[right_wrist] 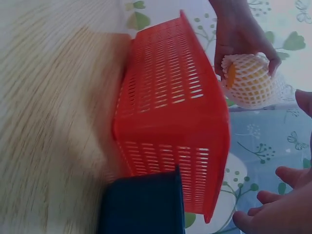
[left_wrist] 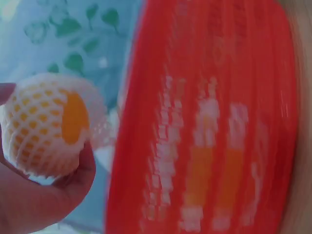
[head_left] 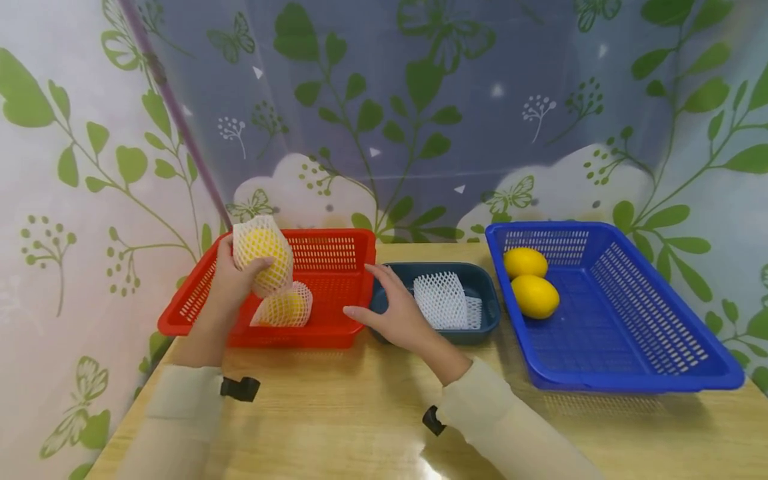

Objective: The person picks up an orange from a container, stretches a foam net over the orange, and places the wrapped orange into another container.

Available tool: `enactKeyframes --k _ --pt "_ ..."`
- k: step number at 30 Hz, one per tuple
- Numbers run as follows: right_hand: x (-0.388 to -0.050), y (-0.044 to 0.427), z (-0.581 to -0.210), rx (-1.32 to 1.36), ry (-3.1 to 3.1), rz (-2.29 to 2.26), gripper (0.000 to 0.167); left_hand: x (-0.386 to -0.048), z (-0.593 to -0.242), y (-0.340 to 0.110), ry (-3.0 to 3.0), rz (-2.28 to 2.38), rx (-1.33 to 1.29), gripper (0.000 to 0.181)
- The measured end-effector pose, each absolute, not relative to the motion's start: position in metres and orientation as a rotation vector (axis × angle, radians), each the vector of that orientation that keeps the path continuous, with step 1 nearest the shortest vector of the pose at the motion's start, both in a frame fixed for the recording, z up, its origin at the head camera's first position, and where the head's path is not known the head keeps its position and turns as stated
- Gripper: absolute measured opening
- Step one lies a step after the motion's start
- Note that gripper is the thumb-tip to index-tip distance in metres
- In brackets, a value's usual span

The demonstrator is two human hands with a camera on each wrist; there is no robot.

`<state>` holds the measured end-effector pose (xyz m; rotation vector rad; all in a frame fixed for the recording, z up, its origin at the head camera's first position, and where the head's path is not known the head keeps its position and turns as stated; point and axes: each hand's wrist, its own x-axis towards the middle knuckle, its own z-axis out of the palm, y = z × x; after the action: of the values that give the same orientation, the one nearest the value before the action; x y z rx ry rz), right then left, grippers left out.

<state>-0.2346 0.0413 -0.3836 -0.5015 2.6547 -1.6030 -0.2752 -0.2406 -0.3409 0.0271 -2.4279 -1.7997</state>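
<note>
A yellow fruit in a white foam net (head_left: 262, 257) is gripped by the left hand (head_left: 231, 277) above the left part of the red basket (head_left: 336, 341). Thumb and fingers curl round the net in the left wrist view, where the netted fruit (left_wrist: 44, 124) shows bare yellow on one side. Another netted fruit (head_left: 285, 308) lies in the red basket. The right hand (head_left: 396, 310), holding nothing, hovers between the red basket and the dark teal bin (head_left: 489, 313), thumb and fingers spread. In the right wrist view its fingers (right_wrist: 273, 197) point towards the netted fruit (right_wrist: 248, 80).
White foam nets (head_left: 441, 300) lie in the teal bin. On the right stands a blue basket (head_left: 630, 381) with two bare yellow fruits (head_left: 535, 297) at its left side. The wooden table (head_left: 324, 413) runs in front, and a patterned curtain (head_left: 384, 120) hangs behind.
</note>
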Motion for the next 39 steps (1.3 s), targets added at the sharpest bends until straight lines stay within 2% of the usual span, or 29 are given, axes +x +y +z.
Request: enactKeyframes --k 4,13,26,39 --pt "-0.244 0.032 -0.391 -0.558 2.746 -1.418 0.092 -0.286 -0.351 -0.261 -2.436 -1.569 0.164 0.084" --pt "-0.261 0.03 -0.403 -0.684 2.927 -0.891 0.11 -0.301 -0.371 -0.284 -2.626 -1.05 0.332 0.085" --pt "-0.27 0.03 -0.398 -0.759 2.87 -0.61 0.109 -0.305 -0.389 -0.296 -2.875 -0.884 0.452 0.093" --pt "-0.269 0.031 -0.393 -0.727 2.844 -0.625 0.108 -0.305 -0.389 -0.296 -3.098 -0.874 0.497 0.103"
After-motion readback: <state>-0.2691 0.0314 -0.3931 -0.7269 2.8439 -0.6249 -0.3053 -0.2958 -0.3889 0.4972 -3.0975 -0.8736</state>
